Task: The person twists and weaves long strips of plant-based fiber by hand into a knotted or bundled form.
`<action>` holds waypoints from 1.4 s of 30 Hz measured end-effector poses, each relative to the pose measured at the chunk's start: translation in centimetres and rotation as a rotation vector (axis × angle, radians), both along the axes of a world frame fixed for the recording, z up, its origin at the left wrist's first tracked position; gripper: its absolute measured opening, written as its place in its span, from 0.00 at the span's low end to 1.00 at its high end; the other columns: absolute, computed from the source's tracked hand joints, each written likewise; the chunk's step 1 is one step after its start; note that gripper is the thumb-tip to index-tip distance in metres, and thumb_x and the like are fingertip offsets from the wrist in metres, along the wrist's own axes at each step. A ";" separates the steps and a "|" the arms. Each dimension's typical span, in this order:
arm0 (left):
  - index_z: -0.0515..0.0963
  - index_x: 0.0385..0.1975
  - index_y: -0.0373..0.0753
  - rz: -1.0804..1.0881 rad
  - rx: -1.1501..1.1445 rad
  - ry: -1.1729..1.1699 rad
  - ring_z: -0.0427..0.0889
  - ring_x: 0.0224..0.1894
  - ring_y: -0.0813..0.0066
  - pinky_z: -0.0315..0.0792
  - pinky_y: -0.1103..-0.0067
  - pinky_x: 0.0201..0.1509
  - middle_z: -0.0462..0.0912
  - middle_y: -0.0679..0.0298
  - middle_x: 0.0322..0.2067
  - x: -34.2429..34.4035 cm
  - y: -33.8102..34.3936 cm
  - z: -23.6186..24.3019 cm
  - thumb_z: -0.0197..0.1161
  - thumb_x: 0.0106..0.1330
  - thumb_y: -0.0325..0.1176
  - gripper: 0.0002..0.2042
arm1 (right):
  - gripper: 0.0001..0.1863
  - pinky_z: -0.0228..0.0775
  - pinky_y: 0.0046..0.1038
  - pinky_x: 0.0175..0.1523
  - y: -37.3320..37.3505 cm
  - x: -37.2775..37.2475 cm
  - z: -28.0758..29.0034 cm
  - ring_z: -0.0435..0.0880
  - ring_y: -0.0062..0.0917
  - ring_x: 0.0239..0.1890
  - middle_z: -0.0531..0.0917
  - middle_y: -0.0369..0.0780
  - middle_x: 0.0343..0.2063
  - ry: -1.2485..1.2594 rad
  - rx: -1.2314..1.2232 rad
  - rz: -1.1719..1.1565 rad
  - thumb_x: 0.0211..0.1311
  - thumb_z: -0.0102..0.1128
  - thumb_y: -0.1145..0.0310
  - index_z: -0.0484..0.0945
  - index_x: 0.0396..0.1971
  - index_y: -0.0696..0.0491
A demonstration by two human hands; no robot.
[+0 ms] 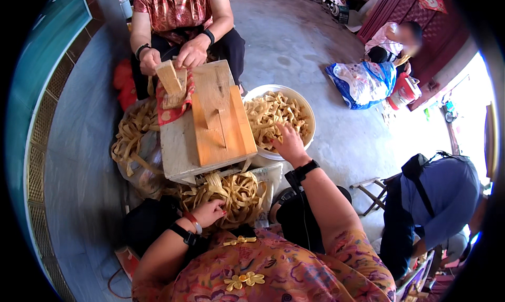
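Note:
Low in front of me lies a tangled heap of long, flat tan strips (242,192), its near part against my clothes. My left hand (206,212) rests at the heap's left side, fingers closed on a strip, the fingertips partly lost among the strips. My right hand (290,144) reaches over the near rim of a white bucket (314,124), fingers apart, holding nothing I can see. Shorter, folded tan pieces (273,112) fill that bucket. Between the hands and a person opposite stands a pale block (176,162) with an orange wooden board (236,128) on top, slotted lengthwise.
A person opposite (176,12) works with both hands at a wooden piece (168,78) on a red cloth (190,86). More strips (131,136) spill from a clear bag at left. Far right are a blue-white sack (363,83), a red bucket (405,91) and a bent-over person (442,197).

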State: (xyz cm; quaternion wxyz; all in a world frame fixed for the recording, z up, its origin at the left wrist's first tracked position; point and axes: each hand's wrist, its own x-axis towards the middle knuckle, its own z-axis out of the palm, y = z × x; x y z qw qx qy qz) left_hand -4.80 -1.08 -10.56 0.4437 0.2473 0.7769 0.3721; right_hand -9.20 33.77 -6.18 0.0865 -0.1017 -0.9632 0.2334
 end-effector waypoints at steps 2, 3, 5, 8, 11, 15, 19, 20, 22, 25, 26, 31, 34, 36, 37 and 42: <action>0.68 0.54 0.33 -0.021 -0.020 0.024 0.81 0.39 0.70 0.73 0.76 0.45 0.83 0.58 0.36 -0.4 0.4 -0.7 0.59 0.65 0.34 0.20 | 0.31 0.58 0.38 0.64 0.4 -0.3 -3.0 0.69 0.46 0.58 0.74 0.55 0.52 -0.115 0.037 0.054 0.61 0.52 0.54 0.63 0.60 0.58; 0.68 0.54 0.33 -0.015 -0.033 0.022 0.81 0.39 0.69 0.73 0.75 0.44 0.83 0.57 0.36 -0.4 0.3 -0.9 0.59 0.65 0.35 0.20 | 0.32 0.59 0.39 0.63 -1.3 -1.2 -1.3 0.68 0.47 0.59 0.73 0.57 0.51 -0.356 -0.161 0.023 0.62 0.51 0.53 0.64 0.57 0.64; 0.68 0.54 0.34 -0.026 -0.059 0.025 0.82 0.39 0.66 0.73 0.74 0.44 0.83 0.57 0.35 -0.3 0.4 0.0 0.59 0.65 0.36 0.20 | 0.33 0.59 0.40 0.63 -3.4 -1.4 0.0 0.68 0.48 0.59 0.74 0.58 0.50 -0.440 -0.191 0.039 0.63 0.49 0.50 0.66 0.54 0.67; 0.71 0.51 0.35 -0.152 -0.121 0.112 0.82 0.38 0.57 0.74 0.68 0.41 0.83 0.54 0.34 -1.0 1.9 1.2 0.57 0.64 0.38 0.18 | 0.33 0.60 0.40 0.62 -1.8 -2.3 -4.5 0.70 0.49 0.56 0.74 0.60 0.48 -0.421 -0.035 0.101 0.63 0.47 0.47 0.69 0.49 0.67; 0.72 0.48 0.37 -0.146 -0.120 0.163 0.81 0.37 0.53 0.73 0.65 0.39 0.83 0.53 0.33 -0.6 1.3 -0.5 0.56 0.63 0.38 0.16 | 0.35 0.60 0.40 0.62 -2.0 -3.0 -1.6 0.71 0.50 0.55 0.74 0.61 0.48 -0.542 -0.079 0.187 0.62 0.46 0.44 0.71 0.46 0.66; 0.73 0.45 0.39 -0.157 -0.080 0.256 0.81 0.36 0.50 0.73 0.63 0.39 0.82 0.52 0.31 0.1 0.8 -1.3 0.56 0.62 0.38 0.14 | 0.16 0.72 0.38 0.50 1.2 0.4 1.3 0.80 0.44 0.43 0.82 0.49 0.37 -0.134 -0.181 0.080 0.57 0.57 0.57 0.81 0.39 0.51; 0.74 0.40 0.38 -0.151 -0.039 0.227 0.80 0.36 0.48 0.73 0.60 0.39 0.81 0.48 0.30 0.7 -0.1 -3.1 0.55 0.61 0.38 0.12 | 0.18 0.70 0.42 0.50 3.9 1.0 -0.6 0.79 0.45 0.43 0.81 0.51 0.35 -0.307 0.099 -0.041 0.61 0.48 0.58 0.80 0.32 0.57; 0.72 0.47 0.35 -0.227 -0.127 0.218 0.81 0.38 0.51 0.74 0.64 0.40 0.82 0.49 0.33 0.3 -0.2 -3.4 0.57 0.62 0.37 0.16 | 0.18 0.70 0.43 0.50 3.8 1.0 -1.6 0.79 0.45 0.43 0.81 0.51 0.35 -0.307 0.094 0.029 0.61 0.47 0.58 0.80 0.32 0.57; 0.73 0.45 0.35 -0.235 -0.143 0.242 0.80 0.38 0.50 0.74 0.63 0.40 0.82 0.49 0.33 -0.5 -0.1 -2.1 0.57 0.63 0.38 0.15 | 0.18 0.70 0.44 0.49 3.3 -0.1 -2.7 0.80 0.46 0.42 0.81 0.52 0.36 -0.414 0.141 0.060 0.61 0.46 0.59 0.80 0.32 0.57; 0.75 0.40 0.36 -0.257 -0.128 0.298 0.80 0.38 0.50 0.73 0.63 0.41 0.81 0.50 0.32 0.3 -1.0 -1.9 0.56 0.63 0.40 0.14 | 0.17 0.75 0.42 0.41 4.0 -1.2 -2.1 0.82 0.44 0.37 0.82 0.50 0.29 -0.429 0.471 0.375 0.64 0.45 0.62 0.78 0.27 0.58; 0.76 0.38 0.36 -0.265 -0.115 0.320 0.80 0.37 0.50 0.73 0.62 0.41 0.81 0.50 0.32 0.6 -1.5 -2.3 0.55 0.63 0.40 0.14 | 0.15 0.74 0.39 0.38 3.4 -0.5 -1.8 0.82 0.42 0.35 0.82 0.49 0.28 -0.198 0.432 0.187 0.63 0.48 0.63 0.78 0.26 0.58; 0.77 0.33 0.37 -0.162 -0.236 0.281 0.80 0.36 0.50 0.73 0.61 0.40 0.81 0.51 0.30 0.2 -3.1 1.3 0.53 0.64 0.41 0.13 | 0.07 0.72 0.32 0.34 -7.1 5.0 4.0 0.81 0.37 0.28 0.81 0.44 0.24 -0.385 -0.499 0.295 0.57 0.60 0.67 0.80 0.29 0.56; 0.77 0.32 0.37 -0.077 -0.254 0.289 0.80 0.35 0.51 0.73 0.62 0.39 0.81 0.52 0.29 -1.6 -3.4 3.6 0.53 0.64 0.41 0.13 | 0.10 0.73 0.33 0.41 -12.1 4.6 -4.7 0.82 0.36 0.33 0.82 0.44 0.32 -0.533 -0.559 0.639 0.54 0.60 0.67 0.81 0.35 0.53; 0.76 0.31 0.37 -0.034 -0.222 0.349 0.80 0.33 0.51 0.73 0.62 0.37 0.81 0.52 0.27 -1.7 -3.9 3.2 0.52 0.65 0.41 0.13 | 0.13 0.72 0.35 0.47 -14.1 4.2 -10.3 0.81 0.38 0.41 0.82 0.46 0.39 -0.482 -0.406 0.732 0.53 0.60 0.66 0.82 0.40 0.51; 0.75 0.30 0.37 -0.023 -0.225 0.358 0.80 0.33 0.51 0.73 0.62 0.37 0.81 0.52 0.27 -1.8 -4.1 3.0 0.52 0.65 0.41 0.13 | 0.14 0.71 0.35 0.49 -14.6 4.2 -12.1 0.81 0.38 0.43 0.82 0.46 0.40 -0.555 -0.356 0.713 0.53 0.59 0.65 0.82 0.41 0.50; 0.74 0.29 0.36 -0.007 -0.252 0.381 0.80 0.32 0.51 0.73 0.61 0.35 0.80 0.52 0.25 -1.9 -4.0 3.0 0.51 0.65 0.41 0.13 | 0.16 0.73 0.30 0.50 -15.4 4.6 -18.0 0.83 0.36 0.42 0.84 0.45 0.38 -0.775 -0.369 0.631 0.55 0.59 0.64 0.81 0.44 0.49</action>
